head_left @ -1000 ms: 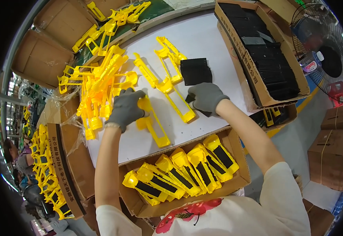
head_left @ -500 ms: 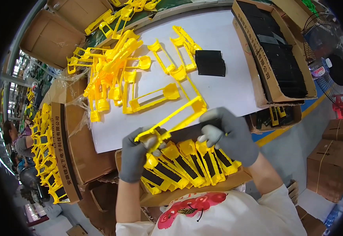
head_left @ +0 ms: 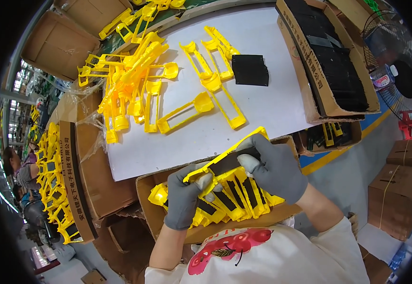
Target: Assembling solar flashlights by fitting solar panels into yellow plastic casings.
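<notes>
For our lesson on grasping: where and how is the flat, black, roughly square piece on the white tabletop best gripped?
Probably pinch the black piece by its right edge, coming from the right: it lies flat, and its upper-left corner crowds a yellow plastic open frame, while white tabletop borders its right side.

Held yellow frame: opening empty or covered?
At least partly covered: a black strip lies along the yellow frame; whether fully seated, cannot tell.

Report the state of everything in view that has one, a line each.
Held yellow frame: off the table, slanting
Black strip: against the frame; full seating unclear
Left hand: closed on frame
Right hand: closed on frame
Black sheet: flat
Yellow pile: jumbled
Front carton: open, filled
Right-hand carton: open, filled
Bottle: capped
</notes>
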Demonstrator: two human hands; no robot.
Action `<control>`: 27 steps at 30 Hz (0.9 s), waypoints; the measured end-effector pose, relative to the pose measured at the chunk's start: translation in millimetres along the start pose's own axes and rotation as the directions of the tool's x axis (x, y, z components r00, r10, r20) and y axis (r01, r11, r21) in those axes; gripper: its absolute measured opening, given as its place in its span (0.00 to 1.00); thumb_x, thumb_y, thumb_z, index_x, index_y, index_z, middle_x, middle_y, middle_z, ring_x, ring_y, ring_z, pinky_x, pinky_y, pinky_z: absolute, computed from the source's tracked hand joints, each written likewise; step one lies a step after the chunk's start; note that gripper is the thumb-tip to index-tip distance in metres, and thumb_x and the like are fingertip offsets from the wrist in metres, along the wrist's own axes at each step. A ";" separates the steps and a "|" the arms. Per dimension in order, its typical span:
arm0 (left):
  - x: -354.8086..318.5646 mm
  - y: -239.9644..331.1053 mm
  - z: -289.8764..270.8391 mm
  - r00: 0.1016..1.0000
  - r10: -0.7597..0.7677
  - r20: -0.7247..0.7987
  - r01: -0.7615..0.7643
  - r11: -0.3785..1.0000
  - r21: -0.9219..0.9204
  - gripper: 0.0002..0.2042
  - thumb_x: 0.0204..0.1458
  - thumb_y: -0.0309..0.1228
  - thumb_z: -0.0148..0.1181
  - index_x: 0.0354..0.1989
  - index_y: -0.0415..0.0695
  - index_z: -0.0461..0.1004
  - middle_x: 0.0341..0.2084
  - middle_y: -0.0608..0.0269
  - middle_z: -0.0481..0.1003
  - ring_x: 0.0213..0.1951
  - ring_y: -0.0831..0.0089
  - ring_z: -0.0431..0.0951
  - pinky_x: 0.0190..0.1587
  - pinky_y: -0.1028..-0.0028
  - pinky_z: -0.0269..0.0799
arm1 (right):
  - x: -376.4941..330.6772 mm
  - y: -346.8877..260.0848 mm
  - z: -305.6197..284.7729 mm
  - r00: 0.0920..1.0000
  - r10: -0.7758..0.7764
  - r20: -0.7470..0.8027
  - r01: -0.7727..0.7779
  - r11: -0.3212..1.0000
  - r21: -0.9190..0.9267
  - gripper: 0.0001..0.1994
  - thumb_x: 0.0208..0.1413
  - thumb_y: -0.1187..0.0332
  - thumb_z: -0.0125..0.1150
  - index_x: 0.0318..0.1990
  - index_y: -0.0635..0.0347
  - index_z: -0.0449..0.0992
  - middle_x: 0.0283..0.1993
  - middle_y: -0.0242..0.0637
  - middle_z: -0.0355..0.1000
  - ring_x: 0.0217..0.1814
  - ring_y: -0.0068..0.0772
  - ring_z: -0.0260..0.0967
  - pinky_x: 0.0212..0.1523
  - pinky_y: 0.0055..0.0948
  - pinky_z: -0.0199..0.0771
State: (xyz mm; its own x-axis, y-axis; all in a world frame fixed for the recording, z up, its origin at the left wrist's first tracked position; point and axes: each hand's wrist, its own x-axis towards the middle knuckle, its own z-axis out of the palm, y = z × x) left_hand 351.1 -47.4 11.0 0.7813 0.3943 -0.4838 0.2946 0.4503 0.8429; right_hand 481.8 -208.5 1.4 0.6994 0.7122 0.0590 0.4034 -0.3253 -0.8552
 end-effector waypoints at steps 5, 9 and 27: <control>-1.3 2.7 9.8 0.998 -0.055 -0.020 0.055 0.998 -0.027 0.12 0.51 0.22 0.57 0.44 0.31 0.73 0.28 0.58 0.75 0.22 0.72 0.76 0.19 0.82 0.69 | -7.1 -1.0 -6.3 0.998 -0.039 -0.040 0.029 0.972 -0.235 0.15 0.55 0.56 0.61 0.42 0.54 0.69 0.24 0.38 0.74 0.25 0.40 0.74 0.23 0.33 0.70; -2.4 4.6 5.8 0.992 -0.110 0.062 0.114 0.991 -0.073 0.15 0.53 0.22 0.57 0.49 0.31 0.72 0.31 0.54 0.76 0.26 0.74 0.77 0.23 0.81 0.68 | -7.9 -8.1 -20.4 0.991 0.000 -0.134 -0.042 0.950 -0.311 0.19 0.50 0.53 0.66 0.42 0.53 0.68 0.21 0.34 0.73 0.23 0.34 0.74 0.22 0.29 0.69; -3.1 -18.8 8.3 0.989 0.114 -0.089 -0.109 0.993 0.053 0.14 0.57 0.23 0.55 0.52 0.36 0.72 0.34 0.61 0.77 0.28 0.77 0.78 0.25 0.83 0.71 | -29.1 15.3 -28.4 0.963 0.228 0.141 -0.252 0.950 0.183 0.13 0.55 0.61 0.63 0.37 0.64 0.76 0.23 0.43 0.73 0.22 0.28 0.71 0.25 0.27 0.69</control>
State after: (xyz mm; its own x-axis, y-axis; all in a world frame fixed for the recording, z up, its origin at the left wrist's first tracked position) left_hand 347.8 -63.8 -1.4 0.7574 0.5130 -0.4040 0.2362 0.3616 0.9019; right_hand 484.4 -251.9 1.2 0.6826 0.6998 -0.2106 0.0994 -0.3744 -0.9219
